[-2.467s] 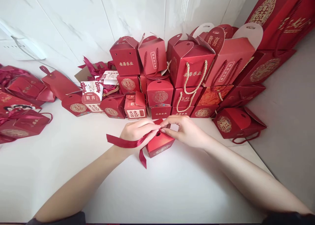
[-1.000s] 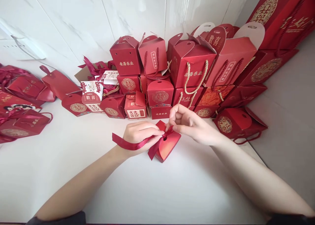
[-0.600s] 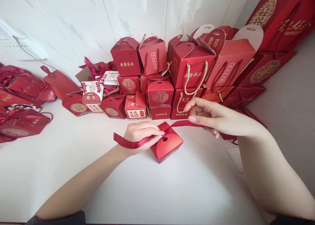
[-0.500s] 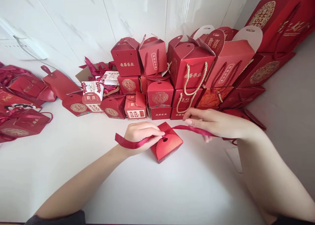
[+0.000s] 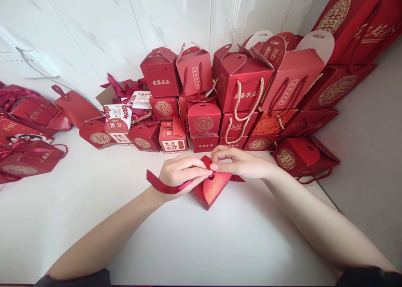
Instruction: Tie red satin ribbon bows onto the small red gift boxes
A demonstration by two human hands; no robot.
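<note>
White and smooth, the surface (image 5: 188,253) carries a small red box (image 5: 216,188) near its middle. The left hand (image 5: 177,171) pinches a dark red ribbon (image 5: 169,189) at the box's top, one end curling out leftward. The right hand (image 5: 240,164) has its fingertips bent in beside the left's; whether they grip the ribbon cannot be told. Beyond, stacked red boxes (image 5: 204,119) stand before a marbled wall (image 5: 176,14), with ribbon-tied boxes (image 5: 34,161) at far left.
</note>
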